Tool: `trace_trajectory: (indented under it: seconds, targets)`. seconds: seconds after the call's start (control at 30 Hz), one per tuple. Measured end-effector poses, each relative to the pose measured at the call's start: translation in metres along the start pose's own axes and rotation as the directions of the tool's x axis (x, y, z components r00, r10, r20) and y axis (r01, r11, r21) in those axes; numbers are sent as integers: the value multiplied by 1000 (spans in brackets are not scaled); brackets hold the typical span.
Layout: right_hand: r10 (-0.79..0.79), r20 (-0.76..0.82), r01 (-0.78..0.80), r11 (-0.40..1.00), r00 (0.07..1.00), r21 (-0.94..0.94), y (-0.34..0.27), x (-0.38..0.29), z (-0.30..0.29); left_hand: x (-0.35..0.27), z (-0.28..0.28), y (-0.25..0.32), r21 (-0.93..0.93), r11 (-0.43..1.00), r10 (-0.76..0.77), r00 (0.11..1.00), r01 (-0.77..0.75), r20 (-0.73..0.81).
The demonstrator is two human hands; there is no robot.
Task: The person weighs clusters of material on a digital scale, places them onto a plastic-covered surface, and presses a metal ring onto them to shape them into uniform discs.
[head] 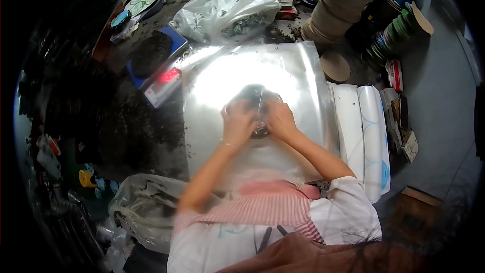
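Observation:
Both my hands rest on a dark round thing (260, 132), partly under clear glossy film, in the middle of a stack of clear plastic sheets (212, 140). My left hand (239, 119) lies over its left side and my right hand (279, 117) over its right side, fingers bent and blurred. The fingers hide much of the round thing, so its exact kind cannot be told. To the left stands a blue-and-white digital scale (163, 87) with a lit red display and dark loose material on its pan.
Beyond the sheets lies a white plastic bag (227, 7) with dark leafy bits. Tall stacks of round cardboard discs (337, 3) stand at the back right, near one loose disc (335, 67). Rolled printed sheets (371, 132) lie right; a clear bag (147, 204) lies at the near left.

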State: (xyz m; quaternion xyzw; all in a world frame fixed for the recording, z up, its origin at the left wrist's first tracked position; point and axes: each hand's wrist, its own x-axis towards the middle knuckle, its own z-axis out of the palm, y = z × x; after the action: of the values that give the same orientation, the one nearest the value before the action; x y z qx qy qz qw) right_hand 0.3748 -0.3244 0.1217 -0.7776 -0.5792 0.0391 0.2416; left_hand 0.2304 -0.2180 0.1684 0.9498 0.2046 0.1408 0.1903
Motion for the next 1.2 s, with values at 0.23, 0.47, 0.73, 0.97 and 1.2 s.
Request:
trace_trajectory:
  seconds: [0.23,0.47,0.73,0.97,1.2]
  targets:
    - [-98,455,244,930,885,-274,-8,20,-35,-3,41,-22,85,991,109,994,-107,-13]
    - [205,434,-410,790,877,456,83,8,-46,21,46,-32,79,978,185,976,-195,112]
    - [118,124,-166,836,985,523,44,38,2,38,40,-45,-606,785,-274,950,129,-153]
    - [-65,-61,37,924,996,-380,26,38,4,21,25,-42,-309,922,256,966,-233,36]
    - [-158,182,191,965,971,-178,-2,24,-28,23,32,-33,-395,911,-103,993,117,58]
